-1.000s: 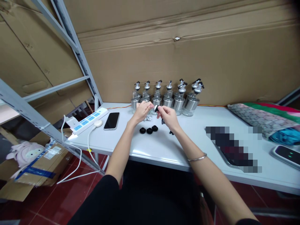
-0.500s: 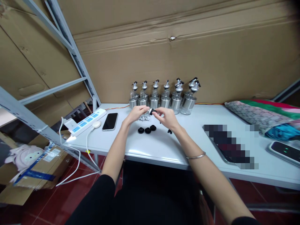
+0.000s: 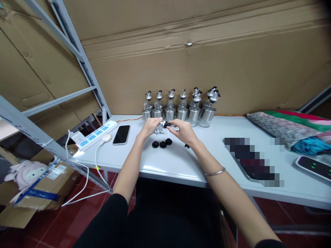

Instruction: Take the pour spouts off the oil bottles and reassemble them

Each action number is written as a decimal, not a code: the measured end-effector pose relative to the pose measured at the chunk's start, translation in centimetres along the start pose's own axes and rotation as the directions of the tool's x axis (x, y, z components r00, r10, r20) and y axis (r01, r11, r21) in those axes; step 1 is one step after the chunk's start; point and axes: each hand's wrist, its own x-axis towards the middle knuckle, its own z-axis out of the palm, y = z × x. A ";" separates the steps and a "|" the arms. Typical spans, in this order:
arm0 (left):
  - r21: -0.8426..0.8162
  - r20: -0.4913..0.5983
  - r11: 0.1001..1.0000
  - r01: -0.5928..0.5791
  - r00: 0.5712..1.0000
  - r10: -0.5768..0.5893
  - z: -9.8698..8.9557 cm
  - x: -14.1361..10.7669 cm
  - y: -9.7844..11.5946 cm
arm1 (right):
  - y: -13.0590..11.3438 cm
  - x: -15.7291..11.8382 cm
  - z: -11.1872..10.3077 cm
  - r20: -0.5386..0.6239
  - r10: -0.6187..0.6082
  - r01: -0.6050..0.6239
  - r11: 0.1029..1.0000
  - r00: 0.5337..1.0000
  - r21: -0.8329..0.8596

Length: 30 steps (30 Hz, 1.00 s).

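Observation:
Between my hands is a small silver and black spout piece [image 3: 165,124], held above the table. My left hand [image 3: 151,126] grips its silver end, and my right hand [image 3: 182,131] pinches the black end. Several black round caps [image 3: 162,144] lie on the table below. Small black parts [image 3: 187,146] sit under my right hand. A few clear and silver pieces [image 3: 158,130] show partly behind my left fingers. Behind the hands stand several glass bottles with steel sleeves [image 3: 170,114]; some carry silver spouts with black levers [image 3: 171,93], others have bare necks.
On the white table [image 3: 165,165], a phone [image 3: 121,134] and a power strip [image 3: 97,135] lie left. A blurred dark object [image 3: 250,160], a patterned bag [image 3: 276,129] and a device [image 3: 314,167] lie right. A metal frame [image 3: 94,79] rises at left; cardboard [image 3: 160,62] stands behind.
The spout piece has turned, with more of its silver and black parts showing between my hands. My right fingers have shifted along its black end. The view has moved slightly.

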 end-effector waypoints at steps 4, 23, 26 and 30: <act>0.050 -0.045 0.999 0.001 0.999 0.002 0.3 0.1 -0.4 | -0.1 0.0 0.3 0.003 -0.019 0.019 1.000 1.000 -0.013; 0.189 -0.189 0.944 0.270 0.953 -0.235 -2.3 -0.2 -7.3 | 3.5 -0.2 -0.1 0.119 0.173 -0.173 0.985 0.978 -0.006; 0.185 -0.165 0.935 0.302 0.948 -0.274 -2.3 -0.3 -8.1 | 3.7 -0.3 -0.1 0.174 0.206 -0.208 0.978 0.963 -0.005; 0.160 -0.122 0.940 0.301 0.951 -0.284 -2.0 -0.2 -8.3 | 3.8 -0.4 0.2 0.251 0.272 -0.292 0.955 0.929 0.046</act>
